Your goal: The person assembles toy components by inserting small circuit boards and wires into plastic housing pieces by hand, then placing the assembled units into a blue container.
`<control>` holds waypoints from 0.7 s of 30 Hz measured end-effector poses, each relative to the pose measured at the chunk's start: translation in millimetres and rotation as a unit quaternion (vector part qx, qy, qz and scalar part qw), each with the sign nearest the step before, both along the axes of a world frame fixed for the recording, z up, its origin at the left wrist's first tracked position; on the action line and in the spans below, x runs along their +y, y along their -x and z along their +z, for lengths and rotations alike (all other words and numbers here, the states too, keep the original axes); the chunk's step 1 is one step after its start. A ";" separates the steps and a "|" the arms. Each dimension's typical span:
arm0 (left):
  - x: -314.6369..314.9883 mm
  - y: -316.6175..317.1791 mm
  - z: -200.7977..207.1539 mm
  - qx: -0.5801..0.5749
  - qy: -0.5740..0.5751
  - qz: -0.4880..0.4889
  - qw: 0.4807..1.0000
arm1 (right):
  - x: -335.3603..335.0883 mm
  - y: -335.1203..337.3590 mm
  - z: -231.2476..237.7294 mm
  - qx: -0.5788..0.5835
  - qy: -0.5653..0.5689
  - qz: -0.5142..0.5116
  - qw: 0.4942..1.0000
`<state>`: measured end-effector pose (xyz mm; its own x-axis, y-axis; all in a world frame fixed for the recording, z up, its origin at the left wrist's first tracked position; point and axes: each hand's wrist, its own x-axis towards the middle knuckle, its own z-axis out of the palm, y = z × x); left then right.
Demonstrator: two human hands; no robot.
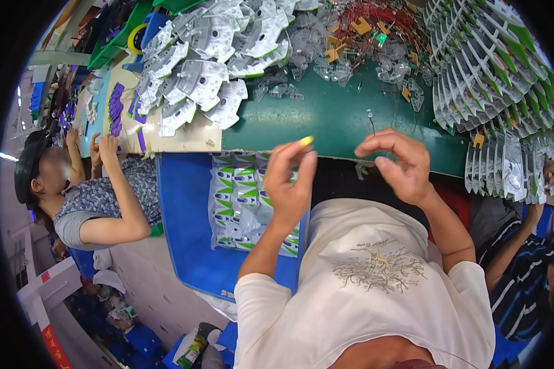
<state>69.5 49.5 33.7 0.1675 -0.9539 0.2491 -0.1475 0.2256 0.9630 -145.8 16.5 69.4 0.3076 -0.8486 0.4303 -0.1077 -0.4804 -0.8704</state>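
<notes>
My left hand [289,181] is raised over the table's front edge, thumb and index finger curled close together. A small yellow piece [306,141] shows at its index fingertip; whether it is held or stuck on there, I cannot tell. To its right, my right hand [403,166] has bent fingers, with the thumb apart from the index finger. Just beyond those fingers is a small clear part with a thin dark wire [370,115], its lower end hidden by the hand. Both hands are beside the bare green tabletop [283,120].
Clear-and-green plastic shells [197,80] lie heaped at left; more stand stacked [486,80] at right. Clear small parts and red wires [375,31] are piled at the back. A blue bin [188,246] holds bagged pieces. Co-workers sit left [104,203] and right [523,264].
</notes>
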 end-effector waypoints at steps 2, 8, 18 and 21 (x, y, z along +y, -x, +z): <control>-8.1 18.3 12.5 0.133 -0.102 -0.115 0.979 | 15.9 -0.4 3.7 -0.172 -0.243 0.009 0.955; -28.0 45.7 13.9 0.215 -0.143 -0.209 0.943 | 23.5 17.7 -7.7 -0.159 -0.323 -0.019 0.933; -26.2 53.8 11.2 0.205 -0.151 -0.179 0.950 | 26.6 10.1 -10.6 -0.123 -0.306 -0.071 0.941; -26.1 53.6 16.1 0.152 -0.085 -0.147 0.974 | 19.7 7.7 -6.1 -0.080 -0.296 -0.108 0.946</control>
